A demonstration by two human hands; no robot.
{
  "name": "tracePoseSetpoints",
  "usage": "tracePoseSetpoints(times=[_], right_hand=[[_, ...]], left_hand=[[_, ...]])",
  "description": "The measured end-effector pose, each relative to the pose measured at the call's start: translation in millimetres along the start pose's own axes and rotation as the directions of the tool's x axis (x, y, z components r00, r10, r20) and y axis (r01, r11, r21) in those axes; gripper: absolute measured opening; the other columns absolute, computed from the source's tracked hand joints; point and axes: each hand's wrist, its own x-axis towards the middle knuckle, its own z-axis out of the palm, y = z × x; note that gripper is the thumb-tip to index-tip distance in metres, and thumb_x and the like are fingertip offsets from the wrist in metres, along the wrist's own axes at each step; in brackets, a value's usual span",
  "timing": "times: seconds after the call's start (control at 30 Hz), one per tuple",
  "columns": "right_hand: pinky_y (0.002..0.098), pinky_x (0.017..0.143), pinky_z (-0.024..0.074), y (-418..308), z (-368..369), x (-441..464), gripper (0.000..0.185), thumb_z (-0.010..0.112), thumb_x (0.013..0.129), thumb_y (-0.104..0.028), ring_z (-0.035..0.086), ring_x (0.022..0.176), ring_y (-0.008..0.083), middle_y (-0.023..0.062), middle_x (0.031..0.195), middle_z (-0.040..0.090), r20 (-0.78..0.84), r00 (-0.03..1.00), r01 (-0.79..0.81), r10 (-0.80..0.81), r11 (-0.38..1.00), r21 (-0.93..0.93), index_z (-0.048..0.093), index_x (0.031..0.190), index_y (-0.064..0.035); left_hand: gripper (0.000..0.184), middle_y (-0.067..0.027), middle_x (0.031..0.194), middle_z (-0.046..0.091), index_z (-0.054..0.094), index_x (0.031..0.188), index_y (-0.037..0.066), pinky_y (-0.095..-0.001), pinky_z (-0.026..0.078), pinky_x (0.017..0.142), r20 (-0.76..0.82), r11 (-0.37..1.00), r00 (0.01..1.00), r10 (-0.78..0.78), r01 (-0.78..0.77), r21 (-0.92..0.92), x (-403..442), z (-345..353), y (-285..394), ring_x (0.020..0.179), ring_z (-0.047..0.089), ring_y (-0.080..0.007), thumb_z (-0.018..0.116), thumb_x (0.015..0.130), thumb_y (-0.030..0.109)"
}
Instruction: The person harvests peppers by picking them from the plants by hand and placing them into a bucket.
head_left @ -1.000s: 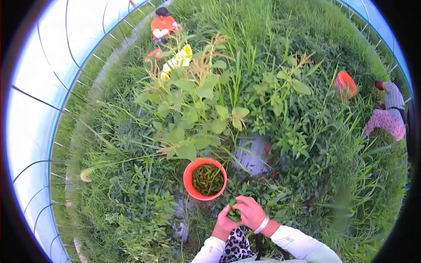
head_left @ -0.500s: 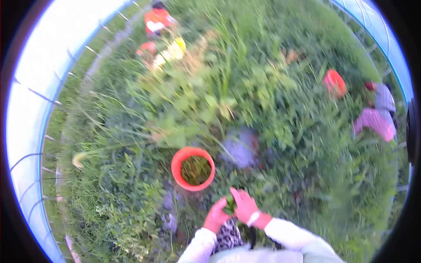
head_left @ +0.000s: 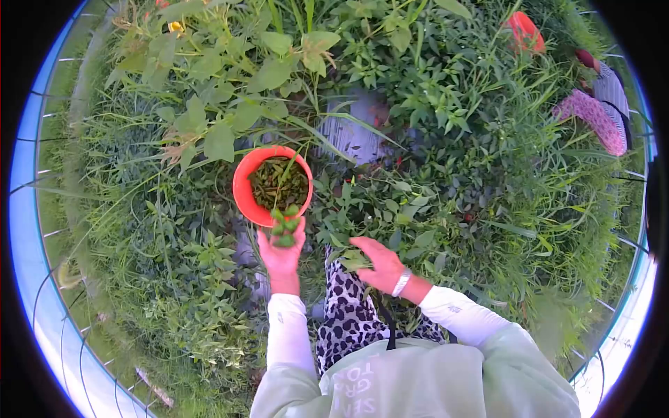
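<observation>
My left hand (head_left: 281, 256) is at the near rim of a red bucket (head_left: 245, 194), palm up with its fingers apart. A blurred clump of small green pieces (head_left: 284, 228) is over its fingers and the rim; whether they still touch the hand is unclear. Inside the bucket lies a heap of small green and brownish pieces (head_left: 279, 182), too fine to name surely. My right hand (head_left: 380, 267), with a white band at the wrist, reaches left with fingers stretched out over leafy plants (head_left: 418, 240). Nothing shows in its grasp.
Dense leafy plants and tall grass surround me. Greyish sheeting (head_left: 352, 129) shows on the ground beyond the bucket. At the upper right stands another red bucket (head_left: 525, 33), near a bent-over person (head_left: 603, 111) in pink patterned clothing. Curved blue-white edging (head_left: 31, 167) bounds the view.
My hands were together around green pieces; now they are apart. The left has moved forward to the bucket, where the green clump now is. The view has tilted downward.
</observation>
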Motion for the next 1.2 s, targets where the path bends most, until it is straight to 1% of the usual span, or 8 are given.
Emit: tracePoseSetpoints(times=[0.2,0.57,0.63,0.7,0.73,0.83,1.0,1.2], right_hand=[[0.0361,0.099,0.0374,64,-16,-14,0.055,0.061,0.073,-0.011,0.048,0.115,0.0322,0.0183,0.126,0.048,-0.045,0.981,-0.191,0.190,0.982,-0.016,0.045,0.125,-0.0050],[0.0444,0.096,0.0374,184,-30,-27,0.063,0.067,0.069,-0.021,0.040,0.116,0.0428,0.0250,0.128,0.039,-0.208,0.858,-0.512,0.469,0.807,-0.293,0.042,0.124,-0.0058],[0.0437,0.095,0.0389,205,-22,-28,0.066,0.067,0.069,-0.027,0.044,0.112,0.0418,0.0277,0.125,0.040,-0.121,0.761,-0.638,0.637,0.702,-0.317,0.041,0.126,-0.0068],[0.0439,0.091,0.0416,223,-13,-34,0.063,0.064,0.071,-0.030,0.049,0.105,0.0410,0.0304,0.119,0.044,-0.069,0.751,-0.646,0.657,0.708,-0.285,0.042,0.126,-0.0073],[0.0442,0.089,0.0426,234,-3,-39,0.060,0.063,0.072,-0.028,0.051,0.102,0.0412,0.0288,0.115,0.048,0.027,0.740,-0.639,0.672,0.715,-0.284,0.042,0.125,-0.0071],[0.0457,0.085,0.0438,253,21,-59,0.051,0.060,0.074,-0.023,0.054,0.097,0.0413,0.0231,0.103,0.057,0.089,0.791,-0.574,0.606,0.784,-0.238,0.045,0.120,-0.0063],[0.0442,0.084,0.0436,275,52,-87,0.044,0.060,0.078,-0.027,0.055,0.095,0.0407,0.0249,0.100,0.058,0.164,0.777,-0.624,0.608,0.779,0.063,0.052,0.116,-0.0057],[0.0437,0.083,0.0442,275,68,-116,0.046,0.060,0.079,-0.031,0.056,0.094,0.0416,0.0262,0.102,0.058,0.094,0.735,-0.674,0.672,0.709,0.208,0.052,0.116,-0.0047]], left_hand=[[0.101,-0.0163,0.148,0.004,-0.009,0.143,0.018,-0.0467,0.034,0.091,-0.507,0.943,0.846,0.164,0.016,0.331,47,-89,62,0.128,0.027,-0.0395,0.056,0.077,0.057],[0.114,-0.0178,0.143,0.014,-0.005,0.141,0.009,-0.0464,0.037,0.090,-0.806,0.954,0.561,0.186,0.093,0.285,133,-226,31,0.119,0.036,-0.0371,0.070,0.067,0.052],[0.094,-0.0193,0.139,0.028,0.016,0.139,0.005,-0.0463,0.039,0.091,-0.846,0.965,0.493,0.201,0.050,0.259,156,-238,23,0.117,0.041,-0.0348,0.066,0.073,0.049],[0.064,-0.0191,0.124,0.049,0.040,0.127,0.002,-0.0476,0.039,0.094,-0.572,0.928,0.792,0.215,0.018,0.373,169,-246,18,0.111,0.049,-0.0318,0.060,0.080,0.041],[0.036,-0.0160,0.109,0.060,0.053,0.113,0.002,-0.0458,0.044,0.091,-0.687,0.961,0.699,0.201,-0.004,0.278,176,-245,14,0.105,0.055,-0.0302,0.050,0.087,0.027],[0.033,-0.0170,0.114,0.058,0.051,0.115,0.001,-0.0429,0.048,0.088,-0.688,0.951,0.687,0.235,-0.014,0.310,187,-274,20,0.107,0.055,-0.0314,0.045,0.087,0.017],[0.034,-0.0216,0.109,0.058,0.051,0.104,-0.008,-0.0241,0.040,0.036,-0.686,0.906,0.719,0.110,0.212,0.368,204,-215,36,0.096,0.061,-0.0361,0.038,0.083,0.015],[0.022,-0.0210,0.096,0.056,0.047,0.096,-0.004,-0.0237,0.041,0.035,-0.724,0.675,0.648,0.237,0.425,0.603,188,-90,33,0.087,0.062,-0.0380,0.040,0.081,0.012]])
